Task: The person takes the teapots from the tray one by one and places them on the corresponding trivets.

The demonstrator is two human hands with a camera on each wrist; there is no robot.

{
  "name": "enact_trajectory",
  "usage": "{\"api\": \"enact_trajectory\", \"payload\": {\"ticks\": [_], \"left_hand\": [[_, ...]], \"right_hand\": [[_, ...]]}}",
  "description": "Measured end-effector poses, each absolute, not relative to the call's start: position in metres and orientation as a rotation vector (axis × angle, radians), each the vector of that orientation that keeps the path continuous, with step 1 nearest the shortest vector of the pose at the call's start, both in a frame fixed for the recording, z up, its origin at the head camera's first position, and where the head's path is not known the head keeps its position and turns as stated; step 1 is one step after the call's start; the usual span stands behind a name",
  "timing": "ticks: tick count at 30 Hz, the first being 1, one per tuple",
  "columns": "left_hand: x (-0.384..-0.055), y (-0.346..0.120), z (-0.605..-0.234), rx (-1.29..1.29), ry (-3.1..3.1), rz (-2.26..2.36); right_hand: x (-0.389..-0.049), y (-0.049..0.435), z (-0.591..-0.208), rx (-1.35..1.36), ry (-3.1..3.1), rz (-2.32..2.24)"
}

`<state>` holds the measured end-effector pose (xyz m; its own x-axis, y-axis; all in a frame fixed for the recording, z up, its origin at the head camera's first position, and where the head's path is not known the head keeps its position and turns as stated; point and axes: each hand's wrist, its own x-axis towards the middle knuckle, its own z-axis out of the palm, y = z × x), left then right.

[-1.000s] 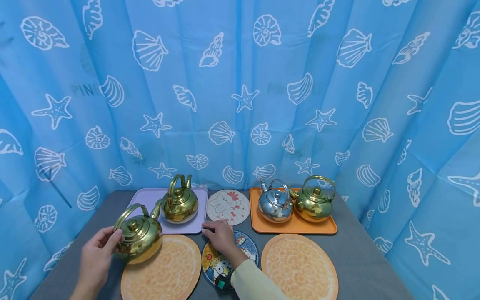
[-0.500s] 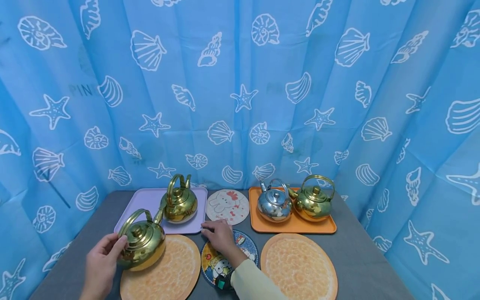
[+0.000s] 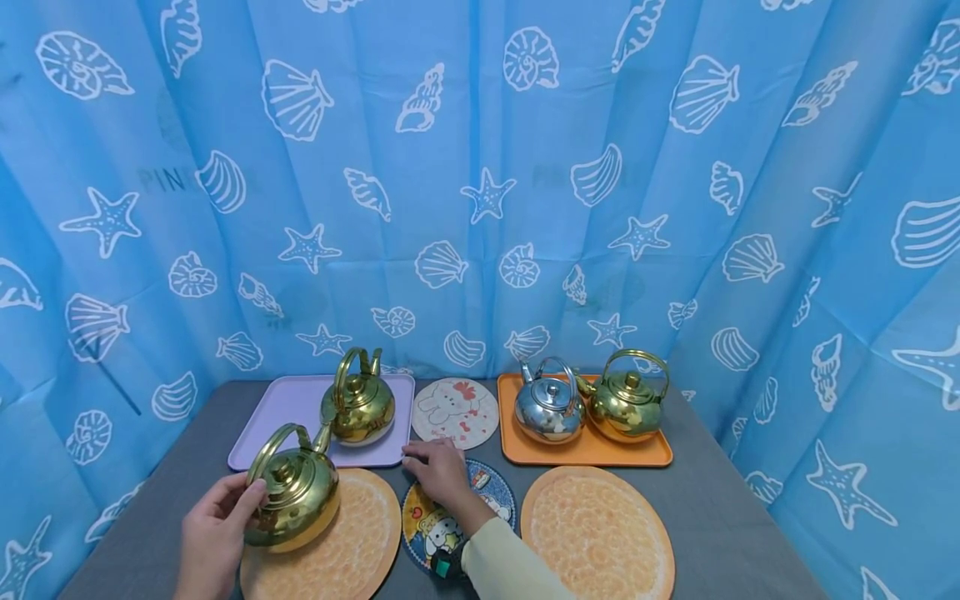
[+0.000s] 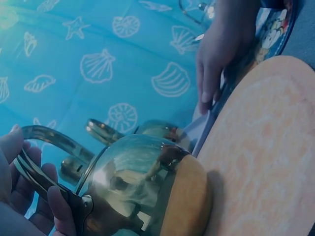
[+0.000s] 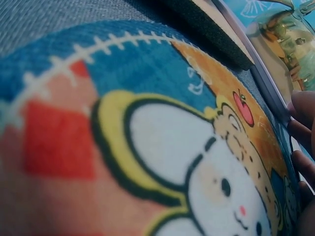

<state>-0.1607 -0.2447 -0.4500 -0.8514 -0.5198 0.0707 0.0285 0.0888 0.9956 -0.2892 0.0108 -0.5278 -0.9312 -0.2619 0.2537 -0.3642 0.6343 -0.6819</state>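
Observation:
My left hand (image 3: pixel 221 525) grips the arched handle of a shiny gold teapot (image 3: pixel 296 500). The teapot hangs just above the left bread-patterned round mat (image 3: pixel 360 533), and its spout points toward the back right. In the left wrist view, the teapot's base (image 4: pixel 189 201) is apart from the mat. A second gold teapot (image 3: pixel 366 410) stands on the lilac tray (image 3: pixel 281 396), behind the held one. My right hand (image 3: pixel 444 475) reaches over a cartoon-printed round mat (image 3: pixel 495 492). Its fingertips rest at the tray's near right corner; the exact contact is partly hidden.
On the right, an orange tray (image 3: pixel 517 454) bears a silver teapot (image 3: pixel 550 410) and another gold teapot (image 3: pixel 628 404). A bunny-printed round mat (image 3: pixel 457 408) lies between the trays. Another bread-patterned mat (image 3: pixel 597 533) lies at the front right. A blue shell-patterned curtain (image 3: pixel 480 208) hangs behind.
My left hand has carried the gold teapot rightward and slightly down, farther over the left bread-patterned mat. My right hand has stayed at the lilac tray's corner.

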Motion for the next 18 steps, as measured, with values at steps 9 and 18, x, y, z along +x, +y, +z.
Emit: {"api": "enact_trajectory", "payload": {"ticks": [9, 18], "left_hand": [[-0.15, -0.244, -0.447, 0.416, -2.085, -1.806], [-0.143, -0.249, -0.438, 0.215, -2.356, -1.592]], "right_hand": [[-0.289, 0.011, -0.527, 0.516, -2.735, 1.18], [-0.289, 0.011, -0.525, 0.509, -2.767, 1.174]]}}
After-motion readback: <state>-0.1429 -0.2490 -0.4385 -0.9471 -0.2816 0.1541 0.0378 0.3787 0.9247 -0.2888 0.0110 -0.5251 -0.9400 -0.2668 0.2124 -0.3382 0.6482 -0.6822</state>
